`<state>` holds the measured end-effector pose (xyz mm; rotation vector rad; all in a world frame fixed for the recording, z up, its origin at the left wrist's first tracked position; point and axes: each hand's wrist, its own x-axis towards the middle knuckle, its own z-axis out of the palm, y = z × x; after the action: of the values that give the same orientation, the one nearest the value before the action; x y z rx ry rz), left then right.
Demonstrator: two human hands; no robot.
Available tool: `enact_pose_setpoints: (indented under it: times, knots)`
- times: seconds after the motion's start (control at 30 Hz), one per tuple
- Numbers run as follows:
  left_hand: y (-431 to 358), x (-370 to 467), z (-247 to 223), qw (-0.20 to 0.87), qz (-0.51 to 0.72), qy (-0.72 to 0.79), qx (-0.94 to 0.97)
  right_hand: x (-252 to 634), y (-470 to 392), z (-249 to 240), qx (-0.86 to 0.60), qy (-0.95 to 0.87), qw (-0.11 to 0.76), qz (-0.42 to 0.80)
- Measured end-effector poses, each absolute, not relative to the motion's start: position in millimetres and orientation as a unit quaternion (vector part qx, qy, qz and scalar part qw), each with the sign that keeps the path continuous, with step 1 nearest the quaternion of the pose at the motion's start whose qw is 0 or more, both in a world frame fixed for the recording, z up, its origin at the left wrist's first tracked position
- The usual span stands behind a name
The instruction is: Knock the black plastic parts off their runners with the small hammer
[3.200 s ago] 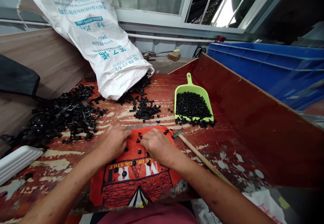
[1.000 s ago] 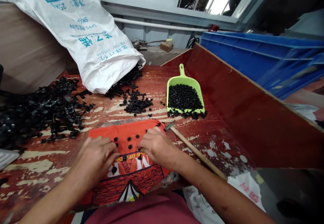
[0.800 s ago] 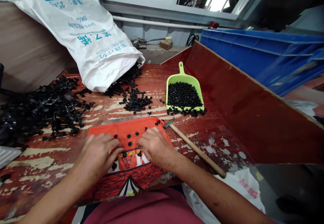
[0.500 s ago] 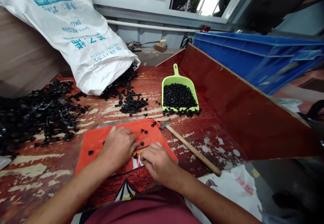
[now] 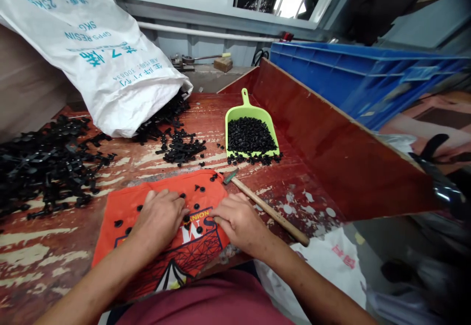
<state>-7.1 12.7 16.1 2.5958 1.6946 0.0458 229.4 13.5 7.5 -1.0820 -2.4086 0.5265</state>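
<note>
An orange-red printed cloth (image 5: 195, 261) lies on the worn wooden table, with several small black plastic pieces (image 5: 199, 230) scattered over it. My left hand (image 5: 162, 217) rests on the cloth with its fingers curled down and closed; a black piece shows right by its fingertips, but what it grips is hidden. Over the cloth's right edge, my right hand (image 5: 241, 222) has thumb and fingers pinched together; anything between them is too small to make out. A hammer (image 5: 270, 210) with a wooden handle lies just beyond my right hand.
Behind the cloth stands a lime-green dustpan (image 5: 245, 98) heaped with black pieces. Tangled black mouldings (image 5: 47, 163) pile up at left, below an open white sack (image 5: 121, 70). A red-brown board (image 5: 331, 148) walls the right side, with a blue crate (image 5: 342, 80) behind it.
My right hand has drawn away to the right from my left hand, leaving a wider gap. A black piece now shows on the cloth between them. The whole view has shifted slightly.
</note>
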Motion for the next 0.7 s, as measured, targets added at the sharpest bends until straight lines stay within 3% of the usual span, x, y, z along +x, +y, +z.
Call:
enact_pose_setpoints:
  times: [0.2,0.4,0.7]
  knots:
    - [9,-11,33,-0.067,0.017,0.552,0.831,219,14,10,-0.413,-0.868,0.214,0.171]
    - [-11,-12,35,0.087,0.04,0.55,0.83,208,5,10,-0.382,-0.881,0.204,0.19]
    - [-33,2,18,0.041,0.046,0.599,0.798,194,-8,-5,-0.382,-0.89,0.196,0.153]
